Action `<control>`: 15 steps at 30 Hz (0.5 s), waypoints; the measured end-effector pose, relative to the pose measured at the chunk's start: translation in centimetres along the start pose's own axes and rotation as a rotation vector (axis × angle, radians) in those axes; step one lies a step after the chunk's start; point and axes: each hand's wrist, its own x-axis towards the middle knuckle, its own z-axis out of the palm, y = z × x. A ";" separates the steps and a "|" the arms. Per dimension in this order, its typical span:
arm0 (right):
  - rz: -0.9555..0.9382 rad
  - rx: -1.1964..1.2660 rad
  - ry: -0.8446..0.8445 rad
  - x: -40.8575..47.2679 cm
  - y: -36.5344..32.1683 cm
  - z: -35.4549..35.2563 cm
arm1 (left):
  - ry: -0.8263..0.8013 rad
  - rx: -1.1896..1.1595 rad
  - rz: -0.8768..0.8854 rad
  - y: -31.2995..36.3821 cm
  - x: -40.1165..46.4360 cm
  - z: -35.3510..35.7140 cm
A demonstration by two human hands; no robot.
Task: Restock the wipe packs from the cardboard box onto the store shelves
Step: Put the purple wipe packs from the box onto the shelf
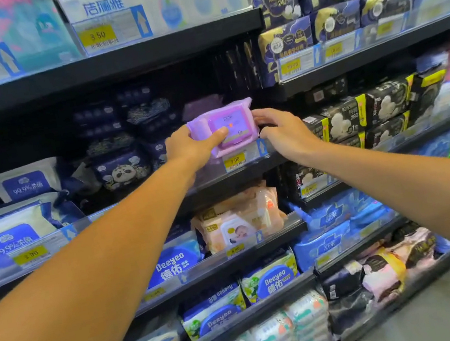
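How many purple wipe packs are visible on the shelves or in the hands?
2. One purple pack is held by the left hand at the shelf front, with the right hand at its right end. A second purple pack lies behind it. More may be hidden.

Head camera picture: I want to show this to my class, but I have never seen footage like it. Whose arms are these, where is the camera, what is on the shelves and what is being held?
There is no machine here. The camera sits on a person's head and looks forward and down, so the two bare arms reaching into the picture are that person's own.

They face store shelves packed with goods. The left hand grips a purple wipe pack by its left end, thumb across the front. The right hand touches the pack's right end with curled fingers. The pack is held at the front edge of a middle shelf, just above a yellow price tag.

Around it lie white and blue wipe packs on the left, a peach baby wipe pack one shelf down, and dark packs on the right. The cardboard box is not in view.
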 end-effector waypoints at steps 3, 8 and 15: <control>-0.025 0.026 -0.010 -0.3 -0.1 -0.1 | 0.059 0.078 0.071 0.9 0.6 0.1; 0.028 -0.020 0.012 -0.3 0.3 -0.1 | 0.026 0.226 -0.002 0.4 0.1 1.5; 0.091 -0.333 -0.107 0.9 1.9 -0.4 | -0.049 0.298 0.071 -0.7 -0.4 1.3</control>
